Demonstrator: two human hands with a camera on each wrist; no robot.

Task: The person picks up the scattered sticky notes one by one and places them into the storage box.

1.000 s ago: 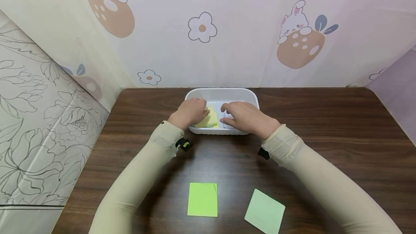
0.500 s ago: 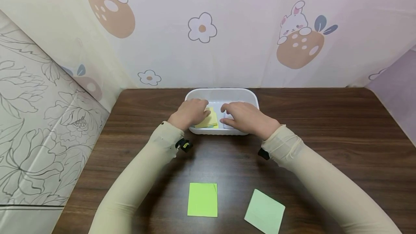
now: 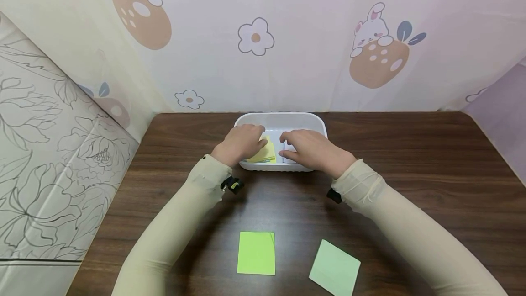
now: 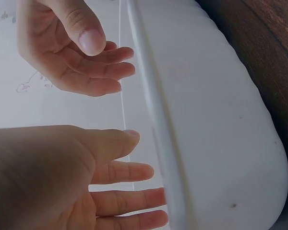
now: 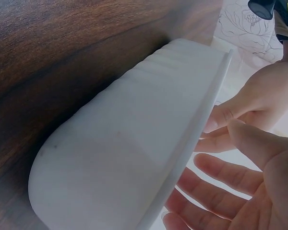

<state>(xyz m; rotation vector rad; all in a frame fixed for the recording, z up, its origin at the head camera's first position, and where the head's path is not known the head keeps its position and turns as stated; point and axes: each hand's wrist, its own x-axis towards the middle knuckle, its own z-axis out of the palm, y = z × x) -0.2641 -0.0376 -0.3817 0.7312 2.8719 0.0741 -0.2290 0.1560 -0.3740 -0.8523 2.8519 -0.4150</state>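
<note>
A white plastic basket (image 3: 283,121) stands at the back of the table. In the head view my left hand (image 3: 239,143) hovers over its left half, above a pile of yellow sticky notes (image 3: 268,150) that it partly hides. Opposite it, my right hand (image 3: 314,149) reaches over the right half, beside a pale lilac-white pad (image 3: 289,146) mostly covered by its fingers. From the left wrist, the left hand (image 4: 81,167) shows loose, spread fingers close to the basket rim. The right wrist view has the right hand (image 5: 240,191) with relaxed fingers at the rim, holding nothing visible.
Nearer me on the dark wooden table (image 3: 415,168) lie a bright lime-green sticky-note pad (image 3: 256,253) and a tilted pale green one (image 3: 335,267). A patterned wall covering (image 3: 304,76) rises right behind the basket, and a floral panel (image 3: 49,163) stands at the left.
</note>
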